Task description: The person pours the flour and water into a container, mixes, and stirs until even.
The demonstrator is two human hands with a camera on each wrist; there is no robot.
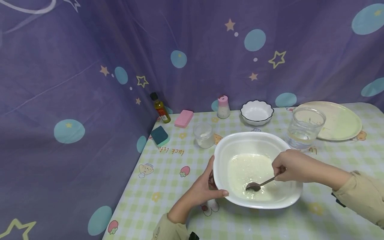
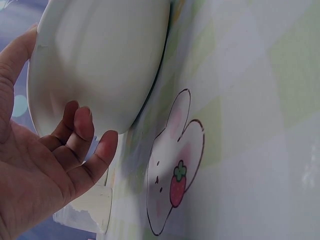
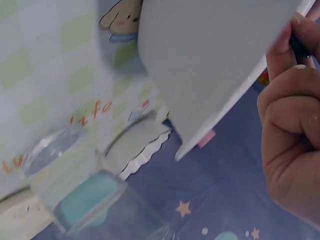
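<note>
Right hand (image 1: pixel 292 166) pinches dark spoon (image 1: pixel 253 186); left hand (image 1: pixel 201 189) (loosely curled) holds white bowl (image 1: pixel 240 145).

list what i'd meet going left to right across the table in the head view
Dark-capped bottle of yellowish liquid, pink rectangular block, clear round cup, large white basin, clear cylindrical jar, pale flat plate.

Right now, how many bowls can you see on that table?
2. The large white bowl is in front, held by the left hand; the small scalloped bowl stands behind it, right of the pink-topped shaker. I see no sign of a hidden one.
</note>
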